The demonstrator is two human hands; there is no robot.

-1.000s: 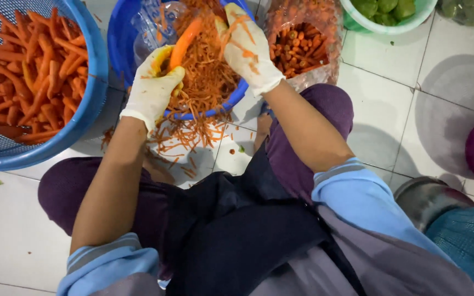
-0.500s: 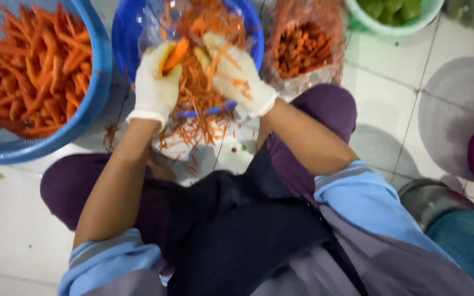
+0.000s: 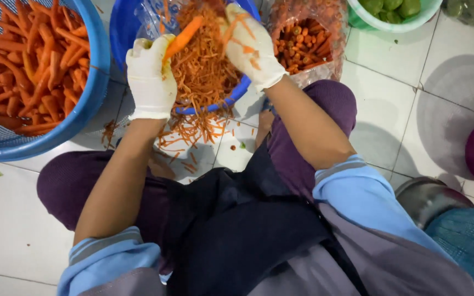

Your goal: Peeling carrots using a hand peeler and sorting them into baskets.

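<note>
In the head view, the left hand (image 3: pixel 150 77) had lifted a little higher over the blue bowl (image 3: pixel 120 27) than a moment before, its gloved fingers closed round a carrot (image 3: pixel 181 38), while the right hand (image 3: pixel 250 46) had stayed curled just beside the carrot's tip, though what it held could not be seen; the peeling looked only partly done. Orange peels (image 3: pixel 201 71) filled the bowl and lay spilled on the white tiled floor (image 3: pixel 390 131) below it. Left of the bowl sat a blue basket (image 3: pixel 91 104) of carrots, and right of it a clear bag of carrot ends (image 3: pixel 303 44) and a green bowl (image 3: pixel 396 24).
</note>
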